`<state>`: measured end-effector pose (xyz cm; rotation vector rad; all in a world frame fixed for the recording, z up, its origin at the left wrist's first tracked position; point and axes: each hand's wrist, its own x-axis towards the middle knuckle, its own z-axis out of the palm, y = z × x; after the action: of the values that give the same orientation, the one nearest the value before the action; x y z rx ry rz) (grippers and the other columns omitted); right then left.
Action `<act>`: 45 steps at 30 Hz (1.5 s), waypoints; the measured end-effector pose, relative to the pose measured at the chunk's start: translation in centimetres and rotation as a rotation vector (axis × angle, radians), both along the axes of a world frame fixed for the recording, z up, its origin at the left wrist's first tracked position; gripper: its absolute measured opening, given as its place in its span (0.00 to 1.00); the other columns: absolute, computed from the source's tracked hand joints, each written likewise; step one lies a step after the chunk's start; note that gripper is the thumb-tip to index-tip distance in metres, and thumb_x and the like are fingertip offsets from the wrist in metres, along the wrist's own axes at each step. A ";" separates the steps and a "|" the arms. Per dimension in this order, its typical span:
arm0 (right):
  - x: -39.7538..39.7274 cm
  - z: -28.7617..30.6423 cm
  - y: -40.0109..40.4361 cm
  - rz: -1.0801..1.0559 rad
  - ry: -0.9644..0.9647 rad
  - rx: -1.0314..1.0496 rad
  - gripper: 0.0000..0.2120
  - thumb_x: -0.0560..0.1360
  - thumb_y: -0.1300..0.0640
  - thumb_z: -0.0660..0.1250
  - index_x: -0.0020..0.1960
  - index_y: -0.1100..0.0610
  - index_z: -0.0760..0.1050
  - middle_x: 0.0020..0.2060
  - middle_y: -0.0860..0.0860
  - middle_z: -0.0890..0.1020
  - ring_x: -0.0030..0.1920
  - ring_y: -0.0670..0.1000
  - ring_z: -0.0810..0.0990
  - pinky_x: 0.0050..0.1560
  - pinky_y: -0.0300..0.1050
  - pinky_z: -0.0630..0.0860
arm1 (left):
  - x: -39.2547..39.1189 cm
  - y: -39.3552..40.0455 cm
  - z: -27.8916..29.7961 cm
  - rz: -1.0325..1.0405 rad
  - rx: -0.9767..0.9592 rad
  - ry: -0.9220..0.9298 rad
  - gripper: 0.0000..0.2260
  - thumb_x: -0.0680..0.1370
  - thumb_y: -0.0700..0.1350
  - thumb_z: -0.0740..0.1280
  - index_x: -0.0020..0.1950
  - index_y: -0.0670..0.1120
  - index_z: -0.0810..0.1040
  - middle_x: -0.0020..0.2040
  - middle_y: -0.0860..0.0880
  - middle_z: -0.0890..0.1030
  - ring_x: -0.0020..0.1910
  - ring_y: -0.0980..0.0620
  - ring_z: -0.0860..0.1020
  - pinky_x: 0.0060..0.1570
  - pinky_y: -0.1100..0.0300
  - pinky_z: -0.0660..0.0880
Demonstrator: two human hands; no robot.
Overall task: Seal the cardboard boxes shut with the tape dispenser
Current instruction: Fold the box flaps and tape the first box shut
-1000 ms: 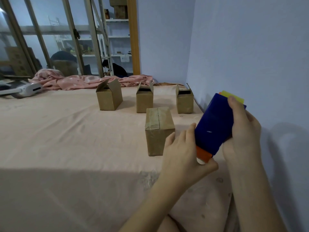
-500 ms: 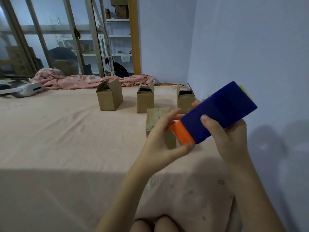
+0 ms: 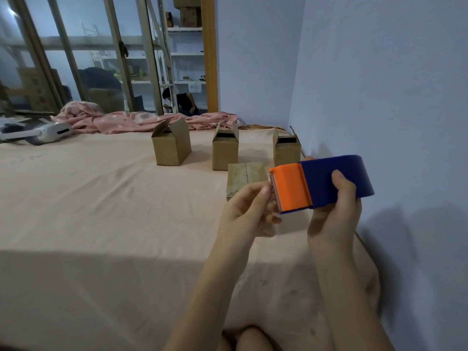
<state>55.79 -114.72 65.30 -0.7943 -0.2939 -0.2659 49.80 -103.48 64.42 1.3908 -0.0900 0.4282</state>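
My right hand [image 3: 334, 216] grips a blue and orange tape dispenser [image 3: 321, 184], held level in the air with its orange toothed end pointing left. The fingers of my left hand [image 3: 249, 211] pinch at that toothed edge, where the tape end seems to be. Just behind my hands stands a closed, taped cardboard box [image 3: 245, 177], partly hidden by them. Three more cardboard boxes stand in a row further back with their flaps up: one on the left [image 3: 171, 145], one in the middle [image 3: 225, 150], one on the right [image 3: 286, 150].
Everything sits on a bed with a peach sheet [image 3: 101, 211]. A pink blanket [image 3: 121, 120] lies bunched along the far edge and a white device [image 3: 48, 131] lies at far left. The blue wall [image 3: 392, 97] runs close on the right. My knees [image 3: 248, 338] show at the bottom.
The dispenser has swung from steeply tilted to level, its orange end now pointing left. My left hand moved up to the toothed edge and pinches there.
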 end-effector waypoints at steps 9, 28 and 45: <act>-0.3 -0.6 1.3 -0.086 0.047 0.046 0.19 0.70 0.50 0.65 0.57 0.58 0.70 0.38 0.46 0.82 0.39 0.44 0.81 0.36 0.36 0.77 | 1.0 -0.9 0.3 0.321 0.100 -0.044 0.09 0.80 0.44 0.62 0.42 0.46 0.78 0.32 0.54 0.80 0.31 0.59 0.77 0.31 0.64 0.76; 1.1 1.1 4.7 -0.062 0.312 0.160 0.15 0.70 0.57 0.71 0.51 0.49 0.68 0.38 0.45 0.82 0.36 0.46 0.83 0.33 0.42 0.78 | 1.4 1.2 -0.7 0.727 0.394 -0.086 0.08 0.79 0.44 0.63 0.40 0.49 0.74 0.33 0.58 0.76 0.35 0.64 0.74 0.32 0.73 0.69; 3.2 2.5 5.1 -0.527 -0.158 -0.723 0.22 0.72 0.54 0.71 0.61 0.56 0.66 0.47 0.42 0.74 0.44 0.45 0.77 0.43 0.39 0.76 | 3.6 8.5 -1.1 0.664 0.516 0.239 0.12 0.77 0.51 0.65 0.35 0.51 0.78 0.23 0.54 0.75 0.22 0.61 0.74 0.26 0.65 0.69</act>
<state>58.99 -109.64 67.77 -1.5712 -0.3282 -0.7435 53.43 -94.99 63.35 1.9648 0.5043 0.8207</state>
